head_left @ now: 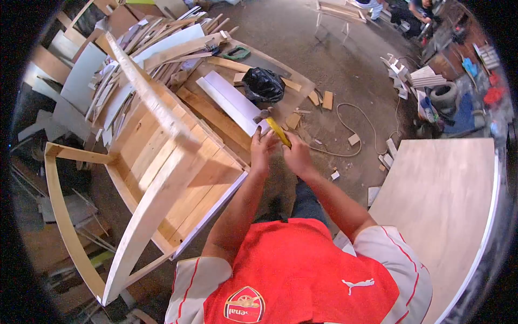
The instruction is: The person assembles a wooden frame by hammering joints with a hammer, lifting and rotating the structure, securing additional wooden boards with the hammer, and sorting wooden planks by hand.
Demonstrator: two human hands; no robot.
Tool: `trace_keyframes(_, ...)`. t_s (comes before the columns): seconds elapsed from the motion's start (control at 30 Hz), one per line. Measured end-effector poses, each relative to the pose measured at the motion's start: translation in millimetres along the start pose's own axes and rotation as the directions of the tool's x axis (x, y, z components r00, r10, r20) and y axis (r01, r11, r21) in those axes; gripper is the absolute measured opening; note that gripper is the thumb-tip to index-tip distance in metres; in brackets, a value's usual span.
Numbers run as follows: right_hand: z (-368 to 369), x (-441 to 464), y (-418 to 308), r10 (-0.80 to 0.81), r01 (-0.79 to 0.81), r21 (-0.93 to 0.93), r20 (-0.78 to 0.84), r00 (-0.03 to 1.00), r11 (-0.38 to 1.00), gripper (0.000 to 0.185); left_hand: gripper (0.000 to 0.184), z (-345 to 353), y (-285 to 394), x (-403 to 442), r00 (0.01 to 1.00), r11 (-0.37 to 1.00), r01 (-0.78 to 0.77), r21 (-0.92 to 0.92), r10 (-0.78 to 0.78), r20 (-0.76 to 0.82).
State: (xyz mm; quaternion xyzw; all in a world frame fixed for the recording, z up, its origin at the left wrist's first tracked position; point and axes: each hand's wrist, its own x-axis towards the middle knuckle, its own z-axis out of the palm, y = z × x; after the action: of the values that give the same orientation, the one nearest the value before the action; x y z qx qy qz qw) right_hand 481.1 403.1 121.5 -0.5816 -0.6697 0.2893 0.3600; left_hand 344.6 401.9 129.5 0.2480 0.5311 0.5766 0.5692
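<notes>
My right hand (296,153) is wrapped around the yellow handle of a hammer (277,131). The dark hammer head points away from me, over the near end of a long white-faced board (229,100). Close beside that end is my left hand (263,147), its fingers drawn together; whatever they may pinch is too small to make out. A wooden frame with a slatted panel (162,162) stands to my left, its legs reaching up toward the camera.
A black plastic bag (263,85) and a green-handled saw (236,53) lie on a work surface beyond. Wood strips (156,48) are heaped at the back left. A large plywood panel (437,194) is at my right. A cable (359,151) and offcuts litter the floor. People sit far off.
</notes>
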Motion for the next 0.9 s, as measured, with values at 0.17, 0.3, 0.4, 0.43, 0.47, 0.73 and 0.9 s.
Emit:
trace_keyframes(0.17, 29, 92, 34, 0.064, -0.070, 0.030, 0.153, 0.986, 0.997, 0.044, 0.093, -48, -83, 101, 0.862, 0.810, 0.158, 0.565, 0.166, -0.479)
trace_keyframes(0.3, 62, 157, 79, -0.030, 0.018, 0.093, 0.125, 0.992, 0.995, 0.046, 0.106, -77, -114, 137, 0.598, 0.566, 0.487, 0.665, 0.339, -0.726)
trace_keyframes(0.4, 76, 207, 89, -0.027, 0.016, 0.060, 0.180, 0.983, 0.998, 0.052, 0.109, -80, -99, 162, 0.565, 0.540, 0.611, 0.579, 0.215, -0.797)
trace_keyframes(0.43, 81, 225, 89, -0.024, 0.019, 0.029, 0.195, 0.981, 0.999, 0.054, 0.112, -79, -93, 168, 0.559, 0.509, 0.638, 0.579, 0.211, -0.802)
trace_keyframes(0.47, 86, 242, 89, -0.021, 0.022, -0.003, 0.211, 0.977, 1.000, 0.057, 0.110, -77, -87, 175, 0.546, 0.512, 0.658, 0.553, 0.182, -0.818)
trace_keyframes(0.73, 152, 305, 122, -0.043, 0.112, -0.204, 0.314, 0.948, 0.972, 0.080, 0.086, -99, -97, 223, 0.379, 0.535, 0.704, 0.468, 0.275, -0.884)
trace_keyframes(0.9, 140, 306, 120, -0.019, 0.168, -0.244, 0.515, 0.857, 0.955, 0.084, 0.081, -108, -77, 235, 0.405, 0.596, 0.706, 0.383, 0.104, -0.908)
